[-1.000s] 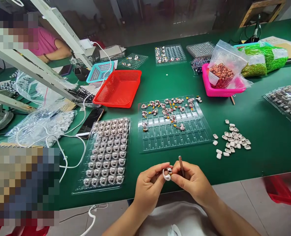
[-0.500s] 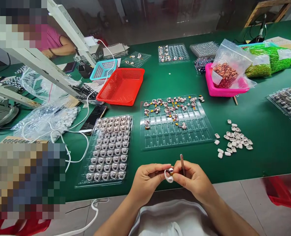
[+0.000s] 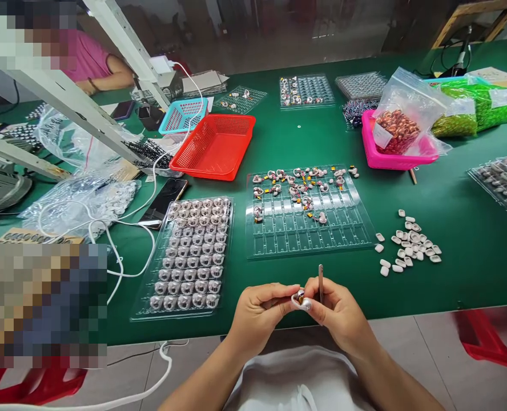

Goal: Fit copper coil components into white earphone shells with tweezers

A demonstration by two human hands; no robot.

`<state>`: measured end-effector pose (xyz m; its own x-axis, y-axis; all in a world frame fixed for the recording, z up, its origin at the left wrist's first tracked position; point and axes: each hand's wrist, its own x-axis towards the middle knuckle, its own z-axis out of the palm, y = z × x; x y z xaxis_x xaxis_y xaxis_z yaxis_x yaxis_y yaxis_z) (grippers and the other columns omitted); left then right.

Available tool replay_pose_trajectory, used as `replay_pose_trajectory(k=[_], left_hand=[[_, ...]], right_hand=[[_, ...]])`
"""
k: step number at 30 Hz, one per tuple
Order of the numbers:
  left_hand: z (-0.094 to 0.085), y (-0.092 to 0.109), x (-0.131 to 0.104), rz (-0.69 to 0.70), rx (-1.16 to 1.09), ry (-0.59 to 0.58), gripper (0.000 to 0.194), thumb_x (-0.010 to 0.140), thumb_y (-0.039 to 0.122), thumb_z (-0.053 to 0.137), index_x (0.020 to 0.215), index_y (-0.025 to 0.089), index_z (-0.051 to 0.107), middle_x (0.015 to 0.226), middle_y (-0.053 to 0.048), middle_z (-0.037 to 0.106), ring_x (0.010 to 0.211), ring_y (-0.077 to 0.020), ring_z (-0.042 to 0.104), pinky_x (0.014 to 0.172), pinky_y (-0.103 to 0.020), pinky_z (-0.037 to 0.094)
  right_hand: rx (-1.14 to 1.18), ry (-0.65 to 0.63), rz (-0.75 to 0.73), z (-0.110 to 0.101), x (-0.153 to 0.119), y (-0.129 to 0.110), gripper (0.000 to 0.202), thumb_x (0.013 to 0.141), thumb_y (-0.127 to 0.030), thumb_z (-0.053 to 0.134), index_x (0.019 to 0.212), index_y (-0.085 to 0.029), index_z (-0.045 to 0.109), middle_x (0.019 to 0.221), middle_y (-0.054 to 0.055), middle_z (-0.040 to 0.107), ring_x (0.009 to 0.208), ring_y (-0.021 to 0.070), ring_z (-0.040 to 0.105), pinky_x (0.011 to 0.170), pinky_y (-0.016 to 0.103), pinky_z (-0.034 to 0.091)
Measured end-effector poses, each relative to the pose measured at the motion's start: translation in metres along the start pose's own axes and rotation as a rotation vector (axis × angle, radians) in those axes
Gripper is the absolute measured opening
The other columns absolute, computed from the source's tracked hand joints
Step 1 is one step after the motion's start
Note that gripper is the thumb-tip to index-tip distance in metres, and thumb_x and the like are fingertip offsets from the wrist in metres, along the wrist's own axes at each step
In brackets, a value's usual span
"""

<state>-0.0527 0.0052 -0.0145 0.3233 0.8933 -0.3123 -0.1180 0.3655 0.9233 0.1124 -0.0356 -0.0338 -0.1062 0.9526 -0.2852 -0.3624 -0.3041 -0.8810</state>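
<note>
Between my two hands, above the table's near edge, is a small white curved part [image 3: 301,302] with brownish insides. My left hand [image 3: 260,311] pinches its left side between thumb and fingers. The fingertips of my right hand [image 3: 337,311] touch its right side, and that hand also holds metal tweezers [image 3: 321,282], which point up. Beyond my hands lies a clear tray [image 3: 274,242] with white wired parts in its far slots. Small white caps [image 3: 414,245] are scattered to the right.
A full tray of grey-white shells [image 3: 189,262] stands at the left, beside a phone [image 3: 168,200] and white cables [image 3: 144,274]. Farther back are a red basket [image 3: 221,148], a pink basket [image 3: 394,161] and a person's arm [image 3: 119,77].
The white part has turned between my fingers, its rounded end now pointing more to the right. The tweezers stand more upright. The view has shifted slightly.
</note>
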Motion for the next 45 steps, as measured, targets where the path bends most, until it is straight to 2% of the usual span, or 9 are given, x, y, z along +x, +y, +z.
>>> replay_pose_trajectory(k=[7,14,25,27,30,33,37,42,45], left_hand=[[0.000,-0.003,-0.007,0.015,-0.028,-0.041,0.013,0.073,0.024,0.084,0.087,0.024,0.084,0.081,-0.006,0.080,0.075,-0.0196,0.073,0.070,-0.026,0.057],[-0.003,0.008,-0.009,-0.022,0.022,-0.095,0.014,0.076,0.027,0.081,0.088,0.018,0.083,0.084,-0.009,0.078,0.076,-0.0201,0.071,0.071,-0.027,0.056],[-0.006,0.017,-0.007,-0.218,-0.156,-0.088,0.021,0.065,0.027,0.089,0.081,0.016,0.080,0.073,-0.004,0.075,0.066,-0.0130,0.066,0.066,-0.023,0.055],[-0.008,0.018,-0.007,-0.210,-0.143,-0.101,0.020,0.068,0.027,0.088,0.081,0.015,0.080,0.073,-0.004,0.075,0.066,-0.0123,0.066,0.067,-0.023,0.055],[-0.009,0.019,-0.008,-0.201,-0.105,-0.129,0.020,0.070,0.029,0.086,0.082,0.014,0.080,0.071,-0.003,0.073,0.064,-0.0117,0.063,0.065,-0.023,0.054],[-0.010,0.020,-0.008,-0.197,-0.047,-0.128,0.022,0.070,0.030,0.085,0.082,0.013,0.079,0.073,-0.005,0.073,0.065,-0.0125,0.062,0.062,-0.022,0.053],[-0.010,0.022,-0.007,-0.210,0.009,-0.133,0.023,0.072,0.030,0.083,0.086,0.012,0.078,0.074,-0.005,0.072,0.067,-0.0137,0.062,0.060,-0.023,0.053],[-0.014,0.021,-0.005,-0.211,-0.056,-0.236,0.020,0.077,0.028,0.080,0.091,0.013,0.079,0.083,-0.006,0.075,0.065,-0.0119,0.063,0.065,-0.024,0.054],[-0.015,0.015,-0.006,-0.209,-0.097,-0.230,0.021,0.076,0.027,0.081,0.093,0.014,0.081,0.084,-0.006,0.076,0.069,-0.0135,0.064,0.067,-0.025,0.056]], right_hand=[[-0.108,0.051,-0.042,0.003,-0.006,0.002,0.032,0.083,-0.046,0.074,0.081,-0.020,0.056,0.074,-0.001,0.054,0.067,0.0142,0.048,0.061,0.025,0.041],[-0.140,-0.083,0.030,-0.005,-0.008,0.002,0.028,0.087,-0.045,0.070,0.091,-0.021,0.055,0.078,-0.001,0.050,0.068,0.0138,0.045,0.060,0.025,0.040],[-0.181,-0.156,0.014,-0.002,-0.005,-0.008,0.020,0.092,-0.039,0.066,0.093,-0.020,0.058,0.079,0.000,0.054,0.066,0.0129,0.046,0.059,0.025,0.037],[-0.207,-0.130,-0.031,0.000,-0.006,-0.007,0.015,0.092,-0.035,0.065,0.094,-0.021,0.058,0.078,0.000,0.054,0.065,0.0128,0.046,0.057,0.025,0.037],[-0.356,-0.100,-0.225,0.001,-0.006,-0.008,0.003,0.093,-0.024,0.063,0.095,-0.023,0.063,0.077,-0.001,0.053,0.061,0.0119,0.044,0.054,0.025,0.036],[-0.563,-0.145,-0.418,0.000,-0.003,-0.013,0.017,0.090,-0.012,0.060,0.099,-0.025,0.066,0.085,0.001,0.057,0.057,0.0104,0.044,0.052,0.024,0.037],[-0.720,-0.205,-0.553,-0.001,0.000,-0.019,0.030,0.085,-0.004,0.056,0.102,-0.026,0.065,0.088,0.002,0.057,0.061,0.0112,0.049,0.054,0.023,0.041],[-0.781,-0.172,-0.672,-0.003,0.001,-0.018,0.027,0.086,-0.005,0.057,0.104,-0.024,0.063,0.088,0.002,0.056,0.062,0.0109,0.050,0.051,0.021,0.042],[-0.789,-0.146,-0.716,-0.006,0.001,-0.015,0.028,0.087,-0.004,0.058,0.106,-0.024,0.062,0.087,0.003,0.057,0.063,0.0108,0.052,0.052,0.020,0.044]])
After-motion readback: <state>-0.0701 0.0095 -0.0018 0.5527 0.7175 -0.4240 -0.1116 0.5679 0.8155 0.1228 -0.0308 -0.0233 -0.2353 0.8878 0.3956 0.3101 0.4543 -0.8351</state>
